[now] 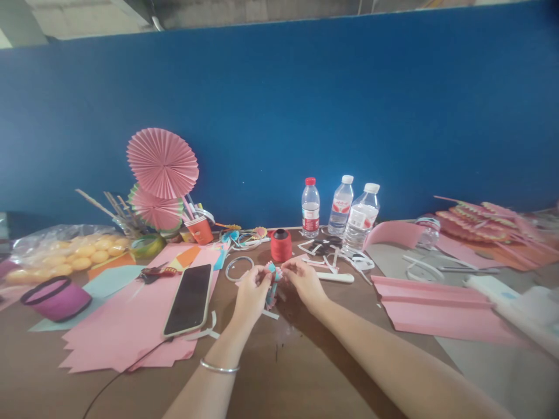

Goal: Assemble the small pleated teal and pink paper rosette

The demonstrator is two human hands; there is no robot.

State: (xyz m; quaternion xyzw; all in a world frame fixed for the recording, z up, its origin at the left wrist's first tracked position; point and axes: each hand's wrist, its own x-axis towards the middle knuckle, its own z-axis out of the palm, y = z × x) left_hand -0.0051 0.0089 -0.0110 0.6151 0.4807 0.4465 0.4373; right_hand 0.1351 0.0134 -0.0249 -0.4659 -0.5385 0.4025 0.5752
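Between thumb and fingers, my left hand [253, 289] pinches a small pleated piece of paper [271, 297], light blue with pink-and-white edges. My right hand [305, 284] is closed in a pinch at the upper right edge of that paper; whatever lies between its fingertips is too small to make out. Just behind both hands stands a spool of red thread [280, 247]. A roll of clear tape [239, 268] lies left of the spool. To the right, a white-handled tool [335, 277] rests on the brown table [279, 378].
Left are pink paper sheets [113, 326], a phone [188, 299], a purple fabric cup [59, 298] and paper fans [163, 163]. Behind stand bottles [310, 209] and a pen cup [200, 230]. White paper strips [349, 259] and folded pink paper [437, 302] lie right.
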